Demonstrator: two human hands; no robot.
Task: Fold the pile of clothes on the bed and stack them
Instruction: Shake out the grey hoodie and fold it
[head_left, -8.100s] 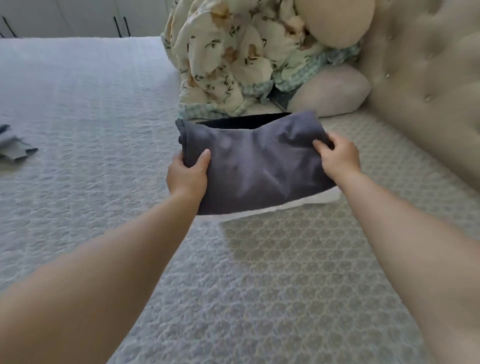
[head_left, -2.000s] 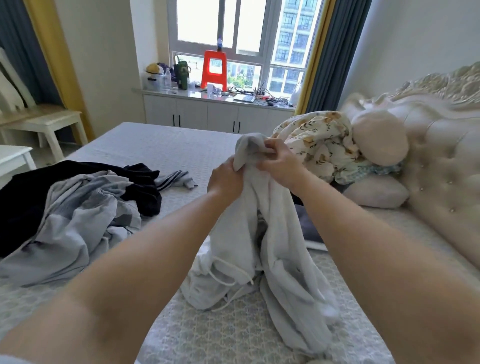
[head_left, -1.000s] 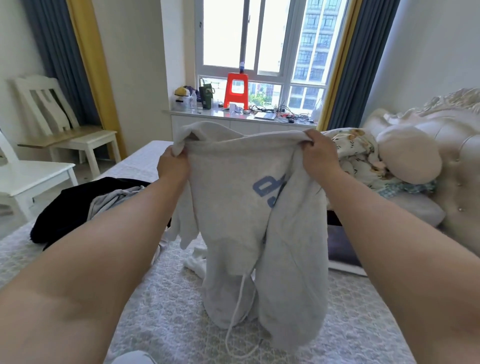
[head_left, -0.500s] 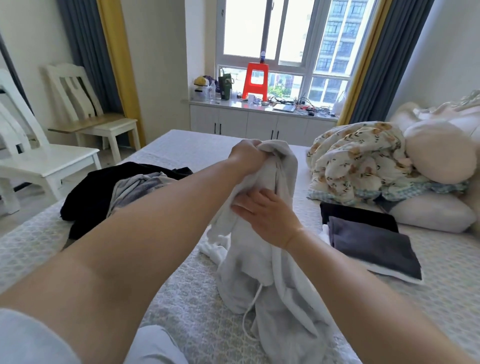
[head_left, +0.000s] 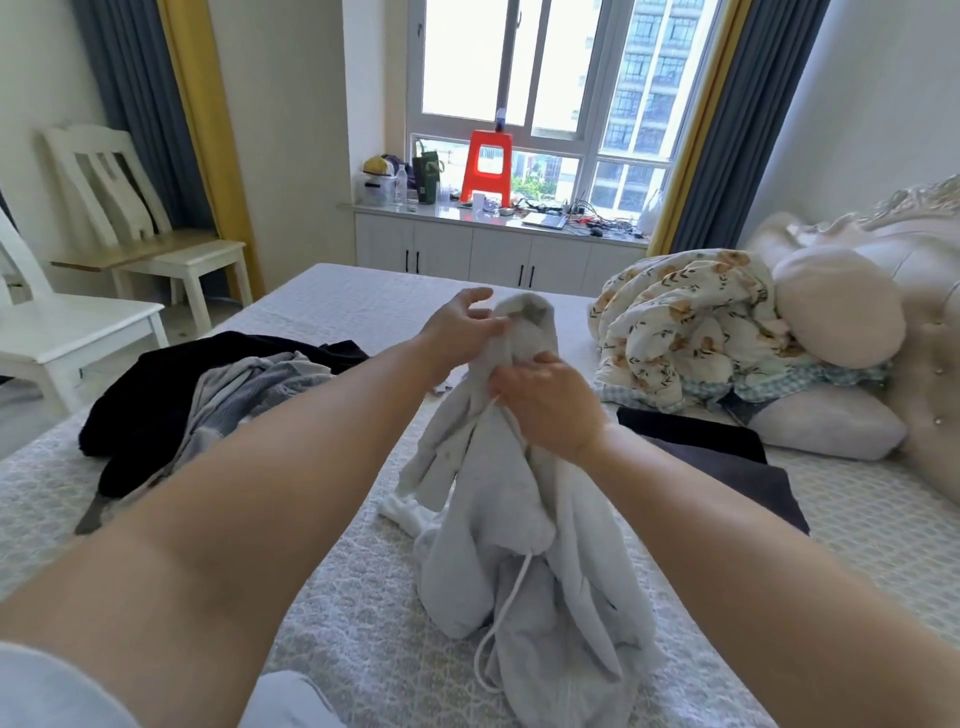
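- Gripping fell mostly to the right hand (head_left: 545, 402), whose fingers were curled into the bunched upper part of a light grey hooded sweatshirt (head_left: 519, 519) with a white drawstring (head_left: 506, 603)
- Beside it, the left hand (head_left: 460, 332) touched the top of the same bunch; its thumb lay against the cloth and its fingers were spread and lifted, so it looked loosened rather than clamped
- Held up over the bed (head_left: 363, 623), the sweatshirt hung in loose folds and its lower part rested crumpled on the quilted cover
- Well to the left on the bed lay the unfolded pile (head_left: 208, 395), a black garment with grey ones on top
- To the right, near the pillow (head_left: 826, 421), sat the folded stack (head_left: 727, 467) of dark pieces lying flat
- Behind the stack were a bundled floral quilt (head_left: 685, 322) and the padded headboard (head_left: 924, 364)
- Judged from this, the step in hand was sorting out the sweatshirt, finding its shoulders or hem before any fold began; at least 2 dark items seemed stacked already, while the pile was untouched
- Next move would call for each hand to take 1 matching edge, spread the garment flat on the bare cover in front, and tuck the hood and drawstring in so they do not trail
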